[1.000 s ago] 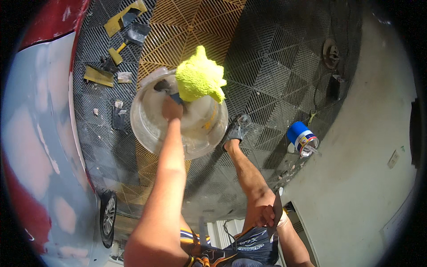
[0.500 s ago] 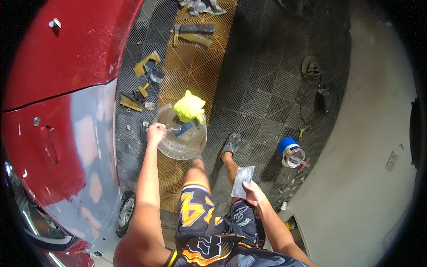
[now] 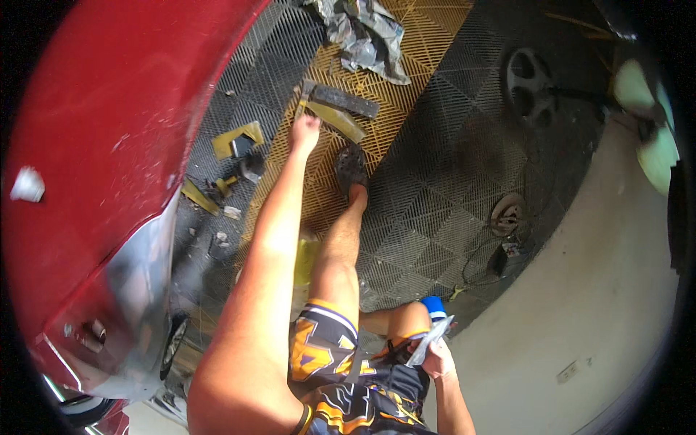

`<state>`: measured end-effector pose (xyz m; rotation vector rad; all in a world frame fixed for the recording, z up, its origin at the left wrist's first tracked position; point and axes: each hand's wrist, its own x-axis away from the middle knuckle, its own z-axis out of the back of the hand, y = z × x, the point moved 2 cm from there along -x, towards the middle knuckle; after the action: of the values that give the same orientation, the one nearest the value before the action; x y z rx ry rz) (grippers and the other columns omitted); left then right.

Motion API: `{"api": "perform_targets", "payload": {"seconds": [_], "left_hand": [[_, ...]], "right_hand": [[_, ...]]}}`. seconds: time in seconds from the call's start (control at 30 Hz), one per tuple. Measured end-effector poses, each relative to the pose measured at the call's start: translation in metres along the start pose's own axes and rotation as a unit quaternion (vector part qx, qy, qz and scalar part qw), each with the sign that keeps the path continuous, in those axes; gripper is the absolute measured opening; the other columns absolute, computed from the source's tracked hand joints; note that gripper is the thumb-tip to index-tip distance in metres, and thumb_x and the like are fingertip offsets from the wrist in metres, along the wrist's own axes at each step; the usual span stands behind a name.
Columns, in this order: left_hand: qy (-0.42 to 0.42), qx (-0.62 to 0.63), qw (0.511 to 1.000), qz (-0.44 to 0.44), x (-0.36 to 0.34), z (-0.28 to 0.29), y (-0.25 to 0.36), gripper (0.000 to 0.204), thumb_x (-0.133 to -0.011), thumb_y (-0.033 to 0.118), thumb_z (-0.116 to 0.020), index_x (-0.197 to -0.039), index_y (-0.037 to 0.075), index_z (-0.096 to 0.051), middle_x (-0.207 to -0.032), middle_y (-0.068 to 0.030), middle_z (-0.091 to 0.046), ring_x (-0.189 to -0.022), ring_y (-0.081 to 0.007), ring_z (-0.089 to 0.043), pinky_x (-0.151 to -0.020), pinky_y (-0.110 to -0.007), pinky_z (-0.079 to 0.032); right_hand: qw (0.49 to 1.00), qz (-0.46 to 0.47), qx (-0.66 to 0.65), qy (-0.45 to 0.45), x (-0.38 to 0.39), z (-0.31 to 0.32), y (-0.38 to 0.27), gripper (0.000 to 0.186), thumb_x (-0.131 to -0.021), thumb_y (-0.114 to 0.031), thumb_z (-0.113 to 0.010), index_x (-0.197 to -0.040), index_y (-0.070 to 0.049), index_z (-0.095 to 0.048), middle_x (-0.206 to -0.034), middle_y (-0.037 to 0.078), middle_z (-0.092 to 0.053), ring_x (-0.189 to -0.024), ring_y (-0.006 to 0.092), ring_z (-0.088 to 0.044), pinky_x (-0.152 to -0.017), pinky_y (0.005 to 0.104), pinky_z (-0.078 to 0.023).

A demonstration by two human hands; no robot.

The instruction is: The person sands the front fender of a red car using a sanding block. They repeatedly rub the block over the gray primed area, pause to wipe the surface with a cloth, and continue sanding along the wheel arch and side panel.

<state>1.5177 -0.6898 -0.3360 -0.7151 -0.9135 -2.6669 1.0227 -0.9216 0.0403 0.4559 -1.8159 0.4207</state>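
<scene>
A dark long block [image 3: 344,101] and a yellow strip [image 3: 337,120] are laid close together on the slatted floor [image 3: 428,36], just beyond the left hand [image 3: 305,132] and to its right. Both long axes are slanted from upper left to lower right, so that their near ends are turned toward the fingers and their far ends are pointed away to the right. At those near ends a short narrow piece [image 3: 302,96] is set crosswise, its lower end brought down to the left fingers. By far the nearer hand is the left, with its arm stretched forward.

The left fingers are seen curled in toward the palm; whether the short narrow piece or the strip's tip is pinched or merely approached cannot be told.

By the right hand [image 3: 438,359], held low near the right thigh and well apart from the block, a thin grey sheet [image 3: 433,337] is gripped between thumb and fingers, tilted up to the right. Just below the strip a dark perforated clog [image 3: 352,167] is planted, and crumpled sheeting [image 3: 366,36] is spread beyond the block.
</scene>
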Motion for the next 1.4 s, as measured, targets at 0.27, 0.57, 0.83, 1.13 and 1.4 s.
{"api": "perform_targets", "payload": {"seconds": [0.27,0.57,0.83,1.13,1.4], "left_hand": [[0.220,-0.124,0.931,0.264,-0.106,-0.122,0.047,0.064,-0.095,0.037,-0.057,-0.144,0.001,-0.038,-0.149,-0.0197,-0.037,-0.128,-0.0419,-0.046,-0.104,-0.053,-0.043],[0.106,-0.258,0.944,0.177,-0.105,-0.072,-0.048,0.064,-0.085,0.038,-0.073,-0.131,0.000,-0.050,-0.120,-0.0191,-0.060,-0.114,-0.0332,-0.056,-0.091,-0.049,-0.049],[0.195,0.130,0.901,0.364,-0.077,-0.116,0.045,0.096,-0.077,0.057,-0.076,-0.133,-0.009,-0.035,-0.116,-0.0256,-0.063,-0.101,-0.0378,-0.068,-0.086,-0.046,-0.057],[0.138,0.083,0.908,0.388,-0.068,-0.133,0.063,0.091,-0.074,0.064,-0.074,-0.126,-0.007,-0.048,-0.108,-0.0217,-0.067,-0.096,-0.0354,-0.070,-0.080,-0.046,-0.059],[0.179,0.321,0.904,0.219,0.198,0.036,-0.059,0.058,-0.079,0.047,-0.068,-0.112,0.001,-0.057,-0.102,-0.0155,-0.065,-0.096,-0.0276,-0.063,-0.085,-0.040,-0.049]], "right_hand": [[0.990,0.104,-0.013,-0.094,-0.045,-0.090,-0.140,0.021,-0.087,-0.028,-0.071,-0.081,-0.009,-0.063,-0.063,0.012,-0.064,-0.074,0.0354,-0.062,-0.075,0.0518,-0.046],[0.982,-0.014,-0.021,-0.188,-0.065,-0.064,-0.234,0.047,-0.106,-0.043,-0.027,-0.085,-0.013,-0.056,-0.069,0.005,-0.061,-0.087,0.0301,-0.057,-0.082,0.0527,-0.043],[0.979,-0.060,-0.026,-0.191,-0.061,-0.017,-0.258,0.043,-0.106,-0.043,-0.030,-0.090,-0.014,-0.058,-0.073,0.005,-0.064,-0.091,0.0307,-0.058,-0.085,0.0508,-0.043],[0.989,-0.041,0.045,-0.137,-0.068,0.018,-0.289,0.033,-0.099,-0.040,-0.052,-0.082,-0.013,-0.061,-0.069,0.008,-0.063,-0.068,0.0286,-0.058,-0.072,0.0510,-0.048],[0.974,-0.152,0.105,-0.129,-0.086,-0.014,-0.302,0.012,-0.096,-0.027,-0.063,-0.094,-0.016,-0.059,-0.084,0.001,-0.062,-0.100,0.0268,-0.059,-0.091,0.0512,-0.051]]}}
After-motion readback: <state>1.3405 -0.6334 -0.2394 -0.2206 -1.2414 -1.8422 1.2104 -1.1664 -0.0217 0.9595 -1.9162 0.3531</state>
